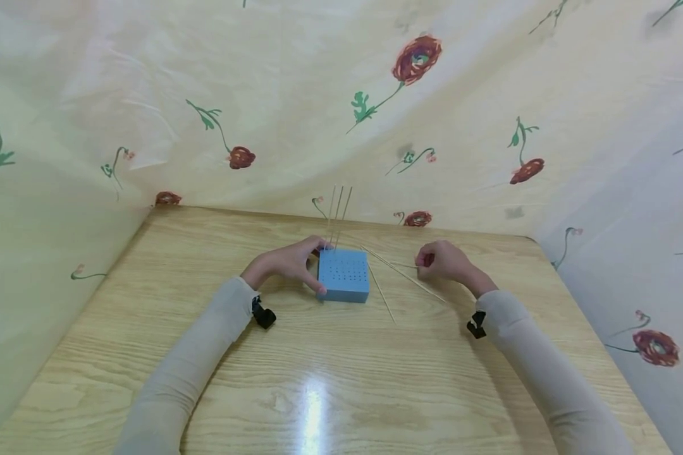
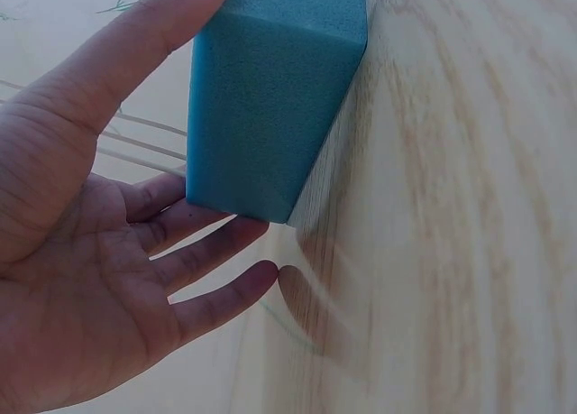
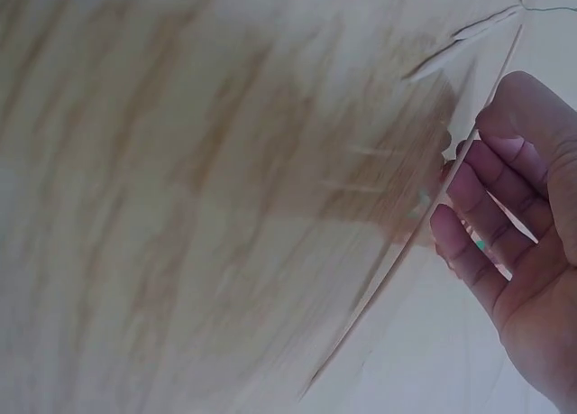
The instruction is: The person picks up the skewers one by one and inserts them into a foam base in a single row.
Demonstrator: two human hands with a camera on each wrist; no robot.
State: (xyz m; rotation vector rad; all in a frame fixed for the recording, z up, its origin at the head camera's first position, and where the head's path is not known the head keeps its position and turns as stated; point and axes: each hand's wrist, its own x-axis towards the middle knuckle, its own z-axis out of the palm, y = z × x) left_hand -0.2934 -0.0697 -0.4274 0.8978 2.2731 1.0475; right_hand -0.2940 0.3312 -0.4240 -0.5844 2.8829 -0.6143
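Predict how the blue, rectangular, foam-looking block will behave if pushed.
The blue, rectangular, foam-looking block is probably light for its size, judging by its matte, fine-grained surface. Broad and low, it should slide rather than tip. The three thin, wooden-looking sticks standing in it would likely sway.

"What's hanging behind the wooden table (image 1: pixel 375 379)?"
"A cream covering (image 1: pixel 296 63); red flowers (image 1: pixel 412 63) are dotting it, green sprigs (image 1: pixel 363 112) are trailing from some, and it's continuing along both sides."
"And the table itself?"
"Its grain is running crosswise; white glare (image 1: pixel 313 411) is shining near the head view's bottom."
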